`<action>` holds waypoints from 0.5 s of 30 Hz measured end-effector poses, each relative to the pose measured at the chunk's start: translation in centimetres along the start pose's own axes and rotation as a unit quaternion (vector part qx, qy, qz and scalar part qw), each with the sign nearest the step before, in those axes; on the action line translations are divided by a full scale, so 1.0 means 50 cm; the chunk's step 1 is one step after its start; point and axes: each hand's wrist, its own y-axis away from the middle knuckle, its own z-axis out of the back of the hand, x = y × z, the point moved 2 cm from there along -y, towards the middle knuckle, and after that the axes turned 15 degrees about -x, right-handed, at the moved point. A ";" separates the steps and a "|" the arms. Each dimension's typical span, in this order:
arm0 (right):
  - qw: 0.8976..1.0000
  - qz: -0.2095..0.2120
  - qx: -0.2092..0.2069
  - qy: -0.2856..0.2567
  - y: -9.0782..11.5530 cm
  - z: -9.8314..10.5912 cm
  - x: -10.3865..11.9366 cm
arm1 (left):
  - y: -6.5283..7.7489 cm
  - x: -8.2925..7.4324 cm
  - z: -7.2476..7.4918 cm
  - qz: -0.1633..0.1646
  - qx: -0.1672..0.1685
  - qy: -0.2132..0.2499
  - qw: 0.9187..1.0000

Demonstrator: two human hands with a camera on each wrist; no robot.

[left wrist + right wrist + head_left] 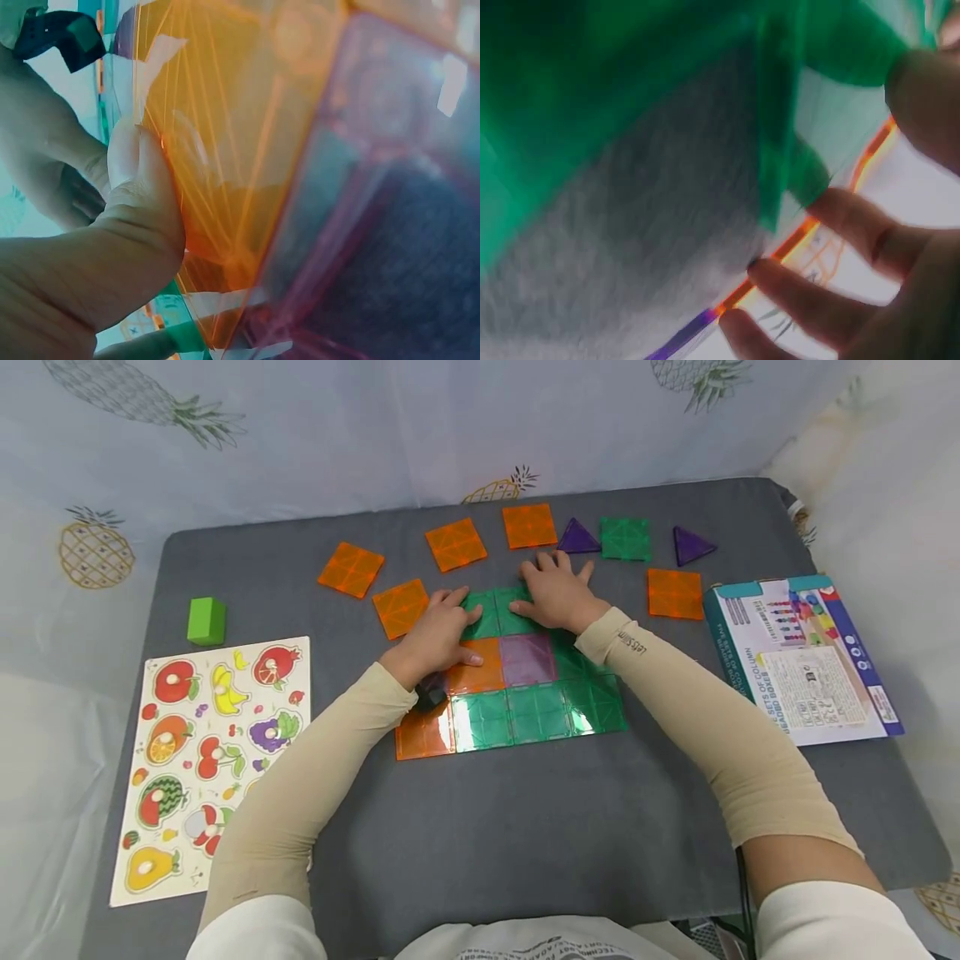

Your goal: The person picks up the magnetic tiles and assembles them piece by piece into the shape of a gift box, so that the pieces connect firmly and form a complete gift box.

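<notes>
Translucent magnetic tiles (538, 712) form a joined block of green, orange and purple squares in the middle of the table. My left hand (429, 645) lies over the block's left side, thumb on the orange square (476, 670) and fingertips at a green square (480, 603) in the far row. In the left wrist view the thumb (146, 199) presses the edge of an orange tile (225, 150). My right hand (561, 592) spreads its fingers over the far right corner. Through a green tile (776, 112) in the right wrist view, parts of its fingers show.
Loose orange squares (455, 544), purple triangles (577, 537) and a green square (626, 539) lie along the far side. A fruit puzzle board (251, 710) and green block (206, 621) are at left. A printed box (810, 660) lies at right.
</notes>
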 end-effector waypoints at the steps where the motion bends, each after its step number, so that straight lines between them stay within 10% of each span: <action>1: 1.000 0.000 -0.004 0.008 0.002 -0.002 0.003 | 0.000 0.002 -0.001 0.001 -0.001 0.004 1.000; 8: 1.000 0.011 -0.005 0.008 0.025 0.006 0.006 | 0.021 0.044 0.009 0.033 -0.045 0.070 0.996; 15: 0.998 -0.027 0.009 0.048 0.069 0.078 -0.080 | 0.059 0.131 0.056 0.076 -0.041 0.017 0.996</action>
